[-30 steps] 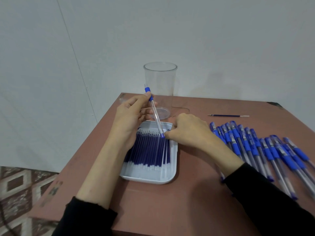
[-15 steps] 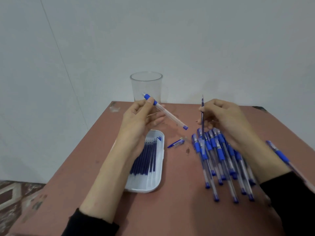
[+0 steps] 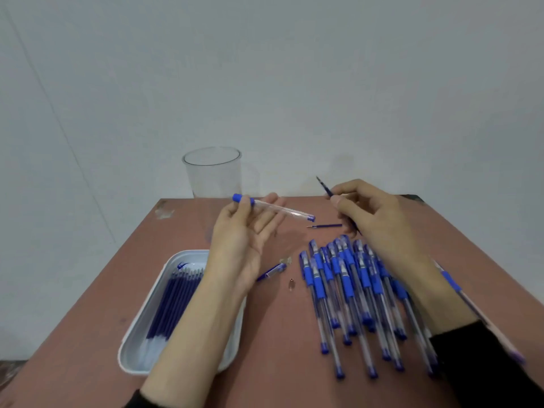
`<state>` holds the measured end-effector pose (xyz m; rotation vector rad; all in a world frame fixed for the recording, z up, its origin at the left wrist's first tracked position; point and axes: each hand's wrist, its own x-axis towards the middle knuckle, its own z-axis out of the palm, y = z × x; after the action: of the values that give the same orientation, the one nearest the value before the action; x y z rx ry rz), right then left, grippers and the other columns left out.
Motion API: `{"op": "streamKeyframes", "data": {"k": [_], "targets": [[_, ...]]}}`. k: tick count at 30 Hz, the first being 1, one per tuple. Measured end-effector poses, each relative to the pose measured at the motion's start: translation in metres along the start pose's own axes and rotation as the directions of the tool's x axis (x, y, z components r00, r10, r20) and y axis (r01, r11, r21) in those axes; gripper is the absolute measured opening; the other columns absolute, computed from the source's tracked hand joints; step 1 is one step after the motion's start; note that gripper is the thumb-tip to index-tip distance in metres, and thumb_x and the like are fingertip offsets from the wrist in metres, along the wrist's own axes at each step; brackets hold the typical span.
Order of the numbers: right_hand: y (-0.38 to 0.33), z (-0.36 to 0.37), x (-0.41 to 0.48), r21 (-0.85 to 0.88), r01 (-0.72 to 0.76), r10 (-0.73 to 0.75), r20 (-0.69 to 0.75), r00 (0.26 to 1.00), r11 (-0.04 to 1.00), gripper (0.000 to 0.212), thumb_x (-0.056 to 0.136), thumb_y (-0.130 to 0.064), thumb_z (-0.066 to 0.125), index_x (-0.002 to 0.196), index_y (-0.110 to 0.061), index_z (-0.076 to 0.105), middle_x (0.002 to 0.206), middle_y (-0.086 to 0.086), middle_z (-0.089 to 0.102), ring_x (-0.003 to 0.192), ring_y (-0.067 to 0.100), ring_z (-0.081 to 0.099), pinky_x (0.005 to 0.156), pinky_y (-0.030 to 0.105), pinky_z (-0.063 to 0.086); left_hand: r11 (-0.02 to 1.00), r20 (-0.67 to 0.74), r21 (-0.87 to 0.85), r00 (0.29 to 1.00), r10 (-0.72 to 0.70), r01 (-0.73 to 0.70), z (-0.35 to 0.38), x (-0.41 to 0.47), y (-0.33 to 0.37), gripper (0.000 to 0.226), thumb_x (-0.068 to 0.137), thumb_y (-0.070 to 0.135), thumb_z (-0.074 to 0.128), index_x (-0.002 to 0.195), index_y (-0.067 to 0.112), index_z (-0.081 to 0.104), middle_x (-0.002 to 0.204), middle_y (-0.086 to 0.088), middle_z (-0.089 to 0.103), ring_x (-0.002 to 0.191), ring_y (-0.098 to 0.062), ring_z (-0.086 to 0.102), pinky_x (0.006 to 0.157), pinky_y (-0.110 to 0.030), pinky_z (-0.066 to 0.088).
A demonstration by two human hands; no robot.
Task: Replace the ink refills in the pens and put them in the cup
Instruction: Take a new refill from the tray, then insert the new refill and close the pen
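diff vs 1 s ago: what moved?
Right hand left the tray with a refill pinched, moving right, now above the pen pile. Left hand lifted the empty barrel off the tray and tipped it nearly level. Cup, tray, pile unmoved.

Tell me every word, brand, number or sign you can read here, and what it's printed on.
No text can be read in this view.
Blue mark in the far corner of the white tray: a logo-like squiggle, no letters legible.
Pens in the pile: any print is too blurred to read.
Clear barrel in the left hand, refill in the right hand, cup: no markings visible.
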<state>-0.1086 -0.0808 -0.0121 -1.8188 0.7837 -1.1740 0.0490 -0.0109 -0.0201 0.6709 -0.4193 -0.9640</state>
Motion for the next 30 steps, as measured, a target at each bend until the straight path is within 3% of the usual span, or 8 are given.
{"op": "streamKeyframes", "data": {"k": [5,9,12,16,18,21,25,30], "targets": [[0.004,0.006,-0.004,-0.307,0.246,-0.253,0.017,0.967,0.919,0.022,0.086,-0.012,0.066,0.083,-0.034,0.065,0.074,-0.013,0.06,0.066,0.0,0.054,0.063,0.011,0.041,0.977,-0.088,-0.202,0.992,-0.091,0.072,-0.003,-0.002,0.009,0.025,0.104,0.008,0.03,0.092,-0.003,0.048,0.097,-0.022,0.066,0.102,-0.035,0.065,0.072,-0.037,0.058],[0.008,0.007,-0.003,-0.347,0.262,-0.275,0.013,0.961,0.901,0.02,0.085,-0.012,0.066,0.084,-0.032,0.066,0.078,-0.016,0.061,0.073,0.001,0.056,0.066,0.015,0.04,0.963,-0.115,-0.25,0.985,-0.131,0.099,0.0,-0.005,0.012,0.029,0.104,0.007,0.029,0.087,-0.005,0.05,0.102,-0.024,0.063,0.109,-0.036,0.061,0.08,-0.043,0.051],[0.007,0.007,-0.003,-0.368,0.265,-0.282,0.006,0.959,0.891,0.019,0.085,-0.014,0.066,0.085,-0.033,0.066,0.079,-0.016,0.062,0.075,0.001,0.057,0.068,0.019,0.042,0.962,-0.104,-0.258,0.988,-0.116,0.086,-0.004,-0.004,0.011,0.026,0.104,0.008,0.03,0.095,-0.006,0.05,0.104,-0.024,0.063,0.108,-0.036,0.062,0.073,-0.041,0.056],[0.0,0.007,-0.005,-0.223,0.198,-0.221,-0.085,0.972,0.955,0.022,0.087,-0.015,0.066,0.083,-0.036,0.064,0.071,-0.009,0.063,0.068,0.005,0.057,0.064,0.012,0.045,0.996,-0.068,0.081,0.997,0.045,-0.04,-0.006,-0.004,0.003,0.019,0.101,0.014,0.041,0.116,0.002,0.044,0.1,-0.018,0.068,0.082,-0.024,0.072,0.073,-0.035,0.06],[-0.006,0.009,-0.005,-0.096,0.144,-0.154,-0.104,0.983,0.985,0.014,0.089,-0.018,0.065,0.087,-0.032,0.066,0.066,-0.002,0.066,0.068,0.011,0.06,0.066,0.015,0.046,0.936,0.007,0.333,0.993,0.117,-0.113,-0.005,-0.008,-0.001,0.017,0.098,0.019,0.049,0.11,0.007,0.049,0.087,-0.008,0.072,0.068,-0.017,0.07,0.075,-0.036,0.058],[-0.017,0.009,-0.001,0.033,0.068,-0.065,-0.08,0.995,0.997,0.006,0.092,-0.024,0.062,0.094,-0.025,0.067,0.064,-0.001,0.069,0.063,0.005,0.06,0.072,0.013,0.044,0.782,0.175,0.587,0.976,0.129,-0.208,0.0,-0.015,-0.006,0.014,0.092,0.021,0.058,0.105,0.015,0.06,0.075,0.0,0.07,0.057,-0.01,0.06,0.06,-0.021,0.051],[-0.026,0.008,0.008,0.09,0.052,-0.042,-0.105,0.994,0.995,0.007,0.092,-0.024,0.061,0.097,-0.022,0.066,0.063,0.002,0.069,0.053,0.001,0.052,0.066,0.021,0.041,0.637,0.298,0.703,0.945,0.138,-0.315,0.002,-0.019,-0.009,0.018,0.091,0.021,0.059,0.107,0.016,0.065,0.075,0.004,0.069,0.056,-0.001,0.055,0.057,-0.012,0.044],[-0.025,0.004,0.014,0.208,0.067,-0.027,-0.192,0.981,0.976,0.006,0.095,-0.022,0.057,0.094,-0.025,0.062,0.063,0.001,0.066,0.049,0.009,0.045,0.052,0.021,0.041,0.61,0.335,0.708,0.929,0.154,-0.356,0.002,-0.019,-0.008,0.013,0.089,0.019,0.061,0.1,0.025,0.066,0.077,0.006,0.068,0.061,0.004,0.057,0.059,-0.009,0.044]]}}
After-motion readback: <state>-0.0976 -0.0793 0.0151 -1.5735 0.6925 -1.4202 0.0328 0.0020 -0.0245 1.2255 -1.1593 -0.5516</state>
